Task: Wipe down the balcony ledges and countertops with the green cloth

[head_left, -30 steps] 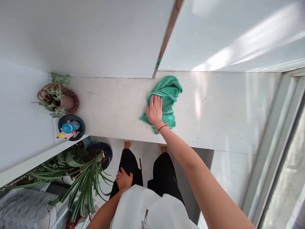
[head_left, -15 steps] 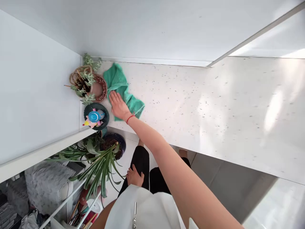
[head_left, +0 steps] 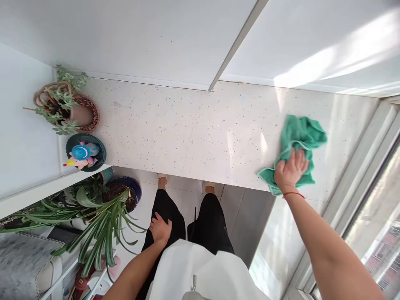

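Note:
A crumpled green cloth (head_left: 296,137) lies toward the right end of the speckled pale ledge (head_left: 168,129). My right hand (head_left: 290,168), with a red string at the wrist, presses down on the cloth, its fingers bent over the folds. Farther down, my left hand (head_left: 160,229) rests on my black-trousered leg (head_left: 170,212) with its fingers spread, holding nothing.
At the ledge's left end stand a succulent pot (head_left: 83,114) and a dark green pot (head_left: 103,156) holding colourful figurines (head_left: 81,153). Below is a long-leaved plant (head_left: 103,225) beside a blue pot (head_left: 136,193). A window frame (head_left: 359,154) borders the right side.
My right hand and the green cloth have gone from the ledge's left end, beside the pots, to its right end near the window. My left hand stays on my leg. The view has shifted right.

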Motion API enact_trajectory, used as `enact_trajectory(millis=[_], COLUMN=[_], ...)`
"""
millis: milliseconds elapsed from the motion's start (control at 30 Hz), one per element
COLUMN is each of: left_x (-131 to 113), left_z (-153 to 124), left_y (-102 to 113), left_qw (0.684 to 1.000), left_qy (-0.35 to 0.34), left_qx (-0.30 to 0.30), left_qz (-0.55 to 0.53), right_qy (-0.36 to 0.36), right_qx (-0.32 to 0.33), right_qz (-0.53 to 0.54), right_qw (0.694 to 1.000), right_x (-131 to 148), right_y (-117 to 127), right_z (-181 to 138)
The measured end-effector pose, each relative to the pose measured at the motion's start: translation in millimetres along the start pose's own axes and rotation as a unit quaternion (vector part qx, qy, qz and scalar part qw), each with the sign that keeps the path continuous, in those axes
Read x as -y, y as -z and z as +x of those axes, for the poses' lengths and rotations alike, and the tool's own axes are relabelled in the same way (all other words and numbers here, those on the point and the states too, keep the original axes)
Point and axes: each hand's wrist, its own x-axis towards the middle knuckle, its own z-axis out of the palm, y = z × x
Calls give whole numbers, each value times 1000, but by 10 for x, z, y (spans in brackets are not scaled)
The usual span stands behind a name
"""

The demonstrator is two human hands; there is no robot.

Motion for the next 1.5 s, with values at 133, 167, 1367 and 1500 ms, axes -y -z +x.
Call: enact_trajectory(millis=[133, 167, 1367, 1500], left_x=[80, 107, -737, -872], left_z=[56, 75, -336, -488], left_y=[85, 111, -101, -233], left_qw=[1000, 1000, 990, 990], left_qy=[-7, -8, 21, 3], left_qx=[19, 22, -91, -81], left_qz=[-10, -13, 102, 115], right_qy=[-62, -30, -111, -180], right_qx=[21, 46, 87, 175], right_qz=[-16, -16, -73, -84], right_qw=[998, 998, 987, 965], right_x=[319, 660, -437, -891], right_y=[-192, -312, 64, 114], right_z=[-607, -793, -1705, -3071])
